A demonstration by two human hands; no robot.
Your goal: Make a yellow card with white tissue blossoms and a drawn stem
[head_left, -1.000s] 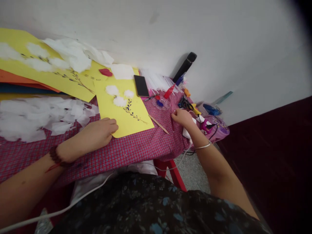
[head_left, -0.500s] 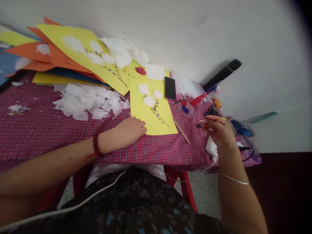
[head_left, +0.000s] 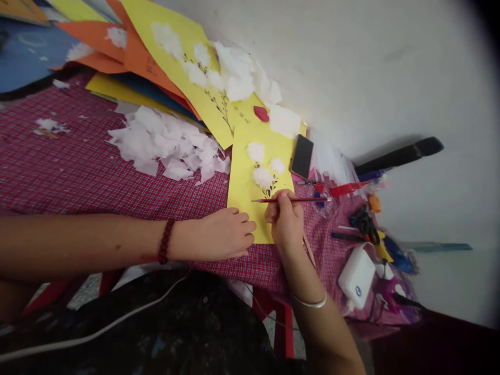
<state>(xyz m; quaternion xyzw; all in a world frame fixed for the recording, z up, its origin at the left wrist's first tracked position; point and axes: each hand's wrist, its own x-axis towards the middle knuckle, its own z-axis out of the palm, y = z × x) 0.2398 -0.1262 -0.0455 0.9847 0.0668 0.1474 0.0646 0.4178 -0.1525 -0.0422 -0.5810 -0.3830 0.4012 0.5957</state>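
My right hand (head_left: 286, 221) is closed on a thin red paintbrush (head_left: 308, 199) that lies level, its tip pointing left over a small yellow sheet (head_left: 246, 190). That sheet carries white tissue puffs (head_left: 262, 165) and a dark painted sprig partly hidden by my fingers. My left hand (head_left: 224, 235) rests on the sheet's lower left corner, fingers curled loosely with nothing in them. A bead bracelet sits on my left wrist, a thin bangle on my right.
A heap of torn white tissue (head_left: 167, 143) lies on the red checked cloth (head_left: 78, 172). Yellow, orange and blue sheets (head_left: 128, 47) are stacked at the back. A black phone (head_left: 302, 149), scissors (head_left: 365, 223), a white charger (head_left: 356, 277) and small tools crowd the right end.
My right hand came from the tools at the right to the yellow sheet and now grips the paintbrush. My view swung left and tilted. My left hand stayed on the sheet's corner.
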